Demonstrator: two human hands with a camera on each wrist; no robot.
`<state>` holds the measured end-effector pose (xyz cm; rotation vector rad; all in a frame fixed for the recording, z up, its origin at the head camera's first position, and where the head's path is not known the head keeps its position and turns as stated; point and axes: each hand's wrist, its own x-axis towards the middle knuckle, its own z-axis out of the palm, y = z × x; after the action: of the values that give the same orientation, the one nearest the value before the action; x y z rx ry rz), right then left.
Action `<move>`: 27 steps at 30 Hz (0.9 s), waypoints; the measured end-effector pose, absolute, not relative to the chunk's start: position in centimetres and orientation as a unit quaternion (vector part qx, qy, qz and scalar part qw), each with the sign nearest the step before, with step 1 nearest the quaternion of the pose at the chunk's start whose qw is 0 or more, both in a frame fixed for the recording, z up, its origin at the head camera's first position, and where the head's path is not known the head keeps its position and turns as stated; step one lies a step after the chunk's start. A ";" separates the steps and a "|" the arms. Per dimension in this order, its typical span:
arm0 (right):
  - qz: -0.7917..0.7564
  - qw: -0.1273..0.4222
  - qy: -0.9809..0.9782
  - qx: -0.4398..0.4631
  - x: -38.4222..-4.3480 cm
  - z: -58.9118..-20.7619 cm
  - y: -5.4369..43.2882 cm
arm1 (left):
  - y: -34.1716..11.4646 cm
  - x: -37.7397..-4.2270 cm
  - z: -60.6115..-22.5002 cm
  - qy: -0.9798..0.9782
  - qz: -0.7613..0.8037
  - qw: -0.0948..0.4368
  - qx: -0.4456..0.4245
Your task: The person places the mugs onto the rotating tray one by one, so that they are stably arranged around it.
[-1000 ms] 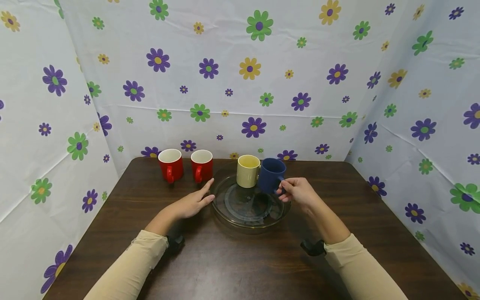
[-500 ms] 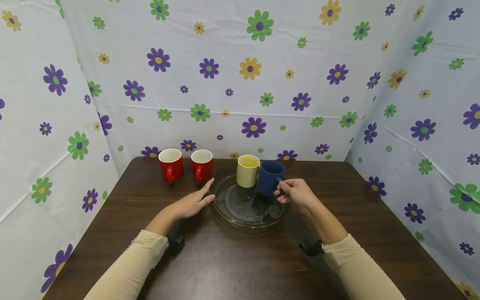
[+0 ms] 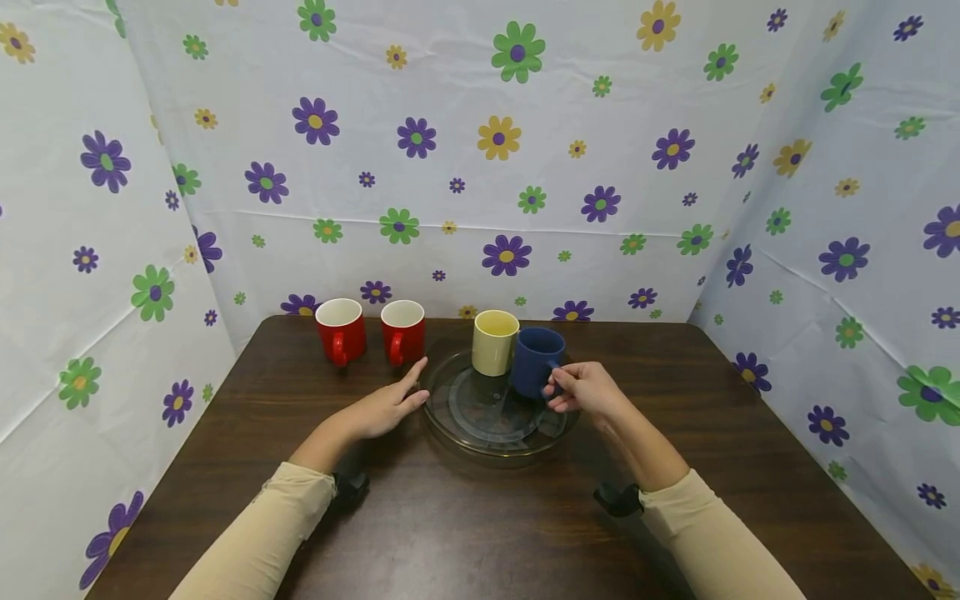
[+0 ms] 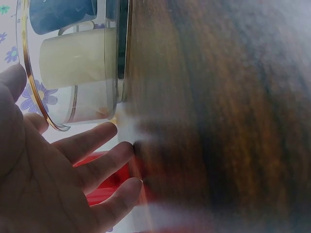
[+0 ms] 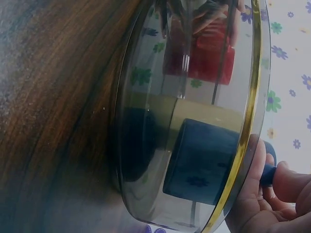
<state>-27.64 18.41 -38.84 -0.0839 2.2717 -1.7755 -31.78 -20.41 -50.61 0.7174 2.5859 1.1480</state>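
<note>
A clear round tray with a raised, gold-edged wall (image 3: 480, 448) stands mid-table. My right hand (image 3: 588, 388) pinches the handle of a blue mug (image 3: 532, 371), which is upright inside that wall. In the right wrist view, the blue mug (image 5: 199, 162) seems a little above the tray's floor, apart from its dark reflection. A yellow mug (image 3: 492, 354) stands in the tray just left of the blue one. My left hand (image 3: 378, 408) has its fingers spread, the thumb and forefinger at the tray's left rim; contact is hard to tell.
Two red mugs with white insides, one (image 3: 341, 333) farther left and the other (image 3: 403, 333) near my left fingertips, stand at the back of the dark wooden table (image 3: 480, 533). A flowered white cloth (image 3: 450, 167) hangs behind and on both sides.
My right hand has moved the blue mug slightly down and to the left, closer to the yellow mug. The left hand and the other mugs have stayed put.
</note>
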 end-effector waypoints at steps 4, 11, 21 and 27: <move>-0.608 0.129 0.783 -0.025 -27.6 -38.9 18.3 | -20.6 -32.3 -51.4 0.878 0.404 0.119 0.227; -0.611 0.131 0.780 -0.032 -27.7 -39.3 18.2 | -20.2 -30.6 -49.3 0.880 0.385 0.103 0.259; -0.604 0.133 0.785 -0.026 -27.7 -39.7 17.9 | -19.5 -29.0 -46.7 0.880 0.378 0.101 0.268; -0.598 0.139 0.789 -0.023 -27.6 -39.6 17.8 | -19.6 -28.8 -46.3 0.880 0.375 0.101 0.273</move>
<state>-27.65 17.81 -39.63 -0.0673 2.2818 -1.7289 -28.84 -19.56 -46.28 0.8059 2.6000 1.1065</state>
